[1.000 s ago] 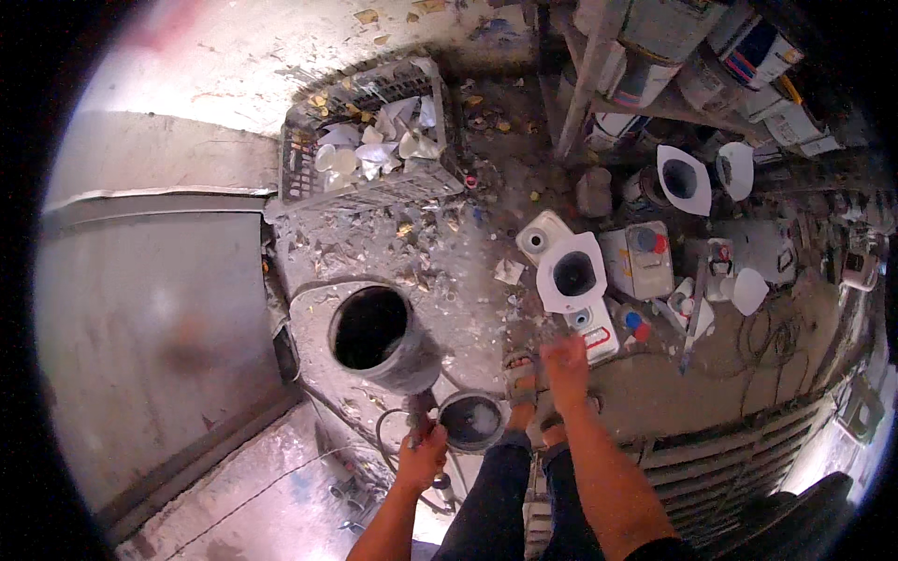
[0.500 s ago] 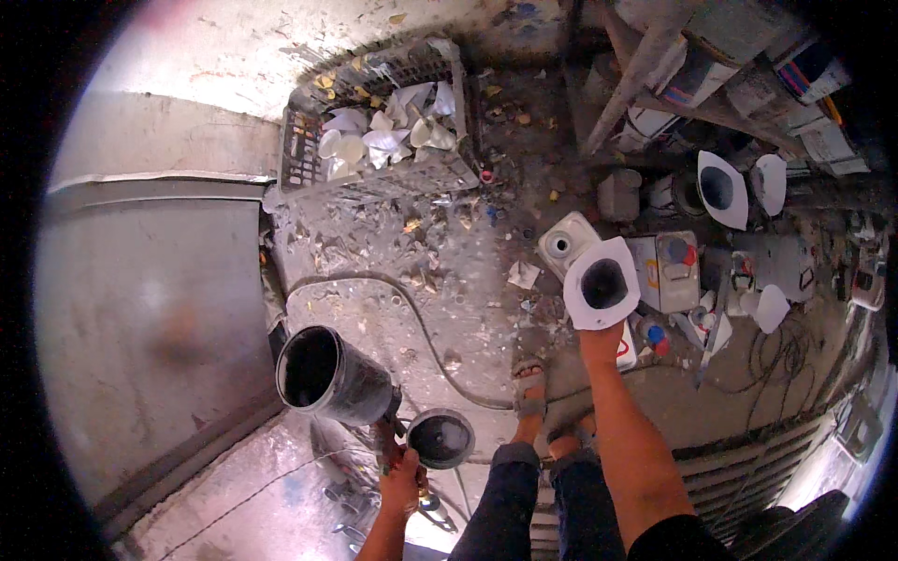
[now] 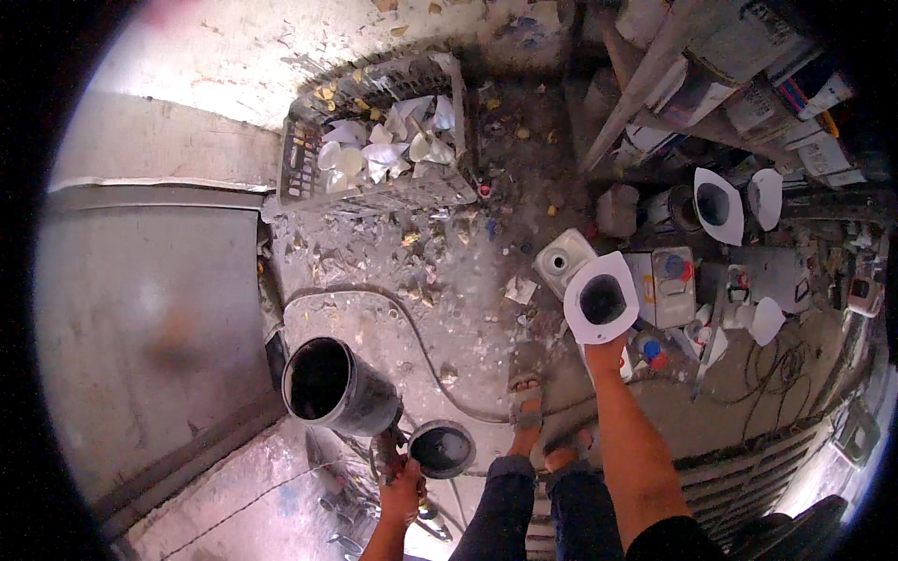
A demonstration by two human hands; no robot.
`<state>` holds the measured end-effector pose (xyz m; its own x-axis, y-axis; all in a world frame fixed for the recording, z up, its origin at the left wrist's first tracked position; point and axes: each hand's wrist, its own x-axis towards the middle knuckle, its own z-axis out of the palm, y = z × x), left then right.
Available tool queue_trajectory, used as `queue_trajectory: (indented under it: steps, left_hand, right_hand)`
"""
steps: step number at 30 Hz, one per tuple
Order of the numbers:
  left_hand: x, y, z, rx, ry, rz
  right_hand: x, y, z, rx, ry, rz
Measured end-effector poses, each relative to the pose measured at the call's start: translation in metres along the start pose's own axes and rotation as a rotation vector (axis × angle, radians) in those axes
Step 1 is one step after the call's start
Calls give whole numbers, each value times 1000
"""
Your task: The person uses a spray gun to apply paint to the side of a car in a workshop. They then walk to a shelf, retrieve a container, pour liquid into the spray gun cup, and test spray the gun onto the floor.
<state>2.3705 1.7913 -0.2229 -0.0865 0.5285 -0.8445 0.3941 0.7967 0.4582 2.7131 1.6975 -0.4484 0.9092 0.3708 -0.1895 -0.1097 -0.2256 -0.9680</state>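
Observation:
My left hand (image 3: 402, 491) is wrapped round the handle of what looks like a spray gun (image 3: 382, 456). A large dark cup (image 3: 365, 393) sits on it, tilted so that its open mouth faces up and left. Beside the cup, by my left thumb, is a round black lid (image 3: 441, 449) with its hollow side up; I cannot tell whether the hand grips it too. My right hand (image 3: 606, 357) is closed on a white paper paint strainer (image 3: 603, 301) from below. Its wide mouth faces up, its inside is dark, and it hides most of my fingers.
A plastic crate (image 3: 374, 201) of used paper cones stands by the far wall. White jerrycans (image 3: 564, 262) and metal tins (image 3: 675, 290) crowd the right, below a shelf of boxes (image 3: 748, 112). A hose (image 3: 426, 351) crosses the littered floor near my feet. Another strainer (image 3: 718, 208) stands farther right.
The whole view has tilted slightly, so the floor and crate sit lower in the picture. Both hands keep the same holds; the cup and the strainer have barely moved.

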Motion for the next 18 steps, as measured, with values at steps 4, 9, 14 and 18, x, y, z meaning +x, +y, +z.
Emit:
queue_trajectory:
  steps: [4,9,14,18]
  left_hand:
    - [-4,6,1,-12,24,-2]
    - [-11,12,14,62,-29,90]
    - [-18,12,9,63,-38,125]
    - [-40,33,20,90,10,175]
  right_hand:
    - [-7,-13,-3,406,-30,164]
    - [-3,-20,-45,-275,-137,-143]
    - [-18,-83,-56,417,-89,64]
    - [-19,-160,-90,-338,-35,-225]
